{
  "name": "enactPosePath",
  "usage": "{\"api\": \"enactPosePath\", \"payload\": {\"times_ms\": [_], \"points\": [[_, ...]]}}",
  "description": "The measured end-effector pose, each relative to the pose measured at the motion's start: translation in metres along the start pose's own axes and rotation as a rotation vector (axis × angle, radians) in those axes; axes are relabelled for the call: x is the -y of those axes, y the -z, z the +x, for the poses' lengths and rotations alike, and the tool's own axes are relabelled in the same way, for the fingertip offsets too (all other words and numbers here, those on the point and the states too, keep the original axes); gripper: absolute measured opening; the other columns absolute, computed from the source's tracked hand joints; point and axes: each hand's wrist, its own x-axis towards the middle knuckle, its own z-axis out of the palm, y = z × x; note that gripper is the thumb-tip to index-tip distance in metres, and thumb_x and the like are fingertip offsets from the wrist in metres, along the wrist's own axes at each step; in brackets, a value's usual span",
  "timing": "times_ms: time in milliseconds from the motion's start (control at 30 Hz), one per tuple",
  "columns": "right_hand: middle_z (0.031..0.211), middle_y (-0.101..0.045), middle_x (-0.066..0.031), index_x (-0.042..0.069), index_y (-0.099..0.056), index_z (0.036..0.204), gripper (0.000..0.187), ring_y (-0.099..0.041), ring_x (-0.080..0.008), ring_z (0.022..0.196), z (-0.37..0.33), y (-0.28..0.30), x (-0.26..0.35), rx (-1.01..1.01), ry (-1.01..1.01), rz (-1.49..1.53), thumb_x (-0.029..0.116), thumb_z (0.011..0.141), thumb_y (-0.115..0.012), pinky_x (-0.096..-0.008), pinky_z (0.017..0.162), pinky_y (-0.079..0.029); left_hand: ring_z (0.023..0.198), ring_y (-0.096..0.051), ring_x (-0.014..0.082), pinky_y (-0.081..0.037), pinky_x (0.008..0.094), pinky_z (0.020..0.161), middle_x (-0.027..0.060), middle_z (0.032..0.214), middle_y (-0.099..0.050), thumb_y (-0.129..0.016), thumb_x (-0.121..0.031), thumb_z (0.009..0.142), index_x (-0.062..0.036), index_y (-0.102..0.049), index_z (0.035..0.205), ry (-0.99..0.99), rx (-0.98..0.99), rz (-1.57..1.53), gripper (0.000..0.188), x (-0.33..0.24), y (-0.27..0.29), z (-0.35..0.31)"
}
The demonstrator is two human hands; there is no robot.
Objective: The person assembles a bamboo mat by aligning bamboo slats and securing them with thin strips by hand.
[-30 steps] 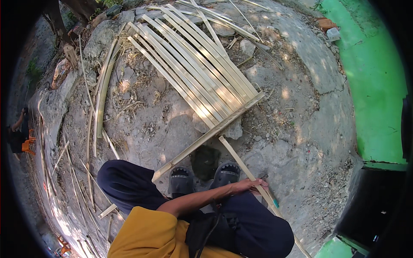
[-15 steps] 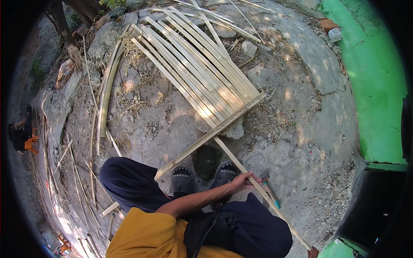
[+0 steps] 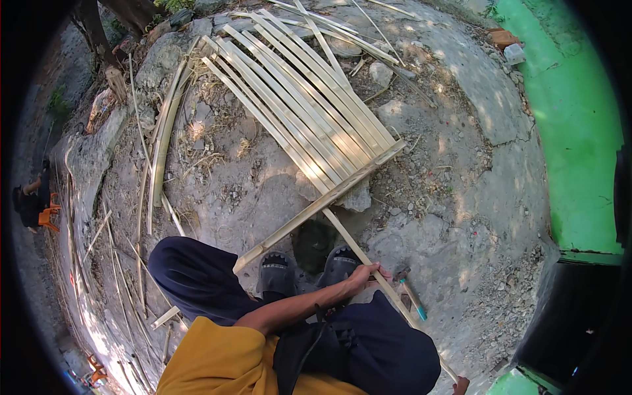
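Note:
A long pale bamboo strip (image 3: 350, 241) slants from beneath a crosspiece down to the lower right. My left hand (image 3: 364, 278) is closed around its middle, just right of my shoes. At the lower edge my right hand (image 3: 461, 386) grips its near end, mostly cut off by the frame. The split bamboo crosspiece (image 3: 289, 225) runs from near my left knee up to the right. Several flat bamboo slats (image 3: 309, 112) lie side by side beyond, their near ends meeting it. Beside my left hand, a hammer (image 3: 413, 297) with a teal grip lies on the ground.
Curved bamboo pieces (image 3: 168, 131) lie on the left, with thin strips further down. More strips (image 3: 336, 29) lie at the far side. A flat stone (image 3: 355, 196) sits under the crosspiece's right part. A green painted surface (image 3: 573, 131) borders the right. Another person (image 3: 29, 205) is at far left.
Both hands and the bamboo strip have shifted slightly to the left, the near end most. More of the hammer now shows beside the left hand. The slats stay almost where they were.

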Motion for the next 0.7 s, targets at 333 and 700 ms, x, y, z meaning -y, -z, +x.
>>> {"api": "enactPosePath", "payload": {"times_ms": [333,700], "points": [[0.119,-0.063,-0.0171,0.004,-0.067,0.113,0.025,-0.063,-0.0297,0.109,-0.001,-0.048,0.043,-0.522,-0.307,-0.331,0.002,0.089,-0.059,-0.0457,0.09,-0.052,0.117,-0.065,0.0266,-0.054,0.0361,0.098,0.0167,0.125,-0.066,-0.036,-0.031,0.111,-0.0025,-0.053,0.121,0.072,0.018,0.042,0.035,0.001,0.024,0.006],[0.122,-0.06,-0.0208,0.003,-0.055,0.133,0.057,-0.056,-0.0409,0.118,-0.162,-0.089,0.37,0.101,1.313,0.384,0.015,0.081,-0.075,-0.0485,0.101,-0.043,0.11,-0.066,0.0242,-0.056,0.0355,0.091,0.0137,0.125,-0.066,-0.036,-0.03,0.111,-0.0032,-0.051,0.121,0.095,-0.079,0.05,0.032,0.006,0.03,0.013]]}}
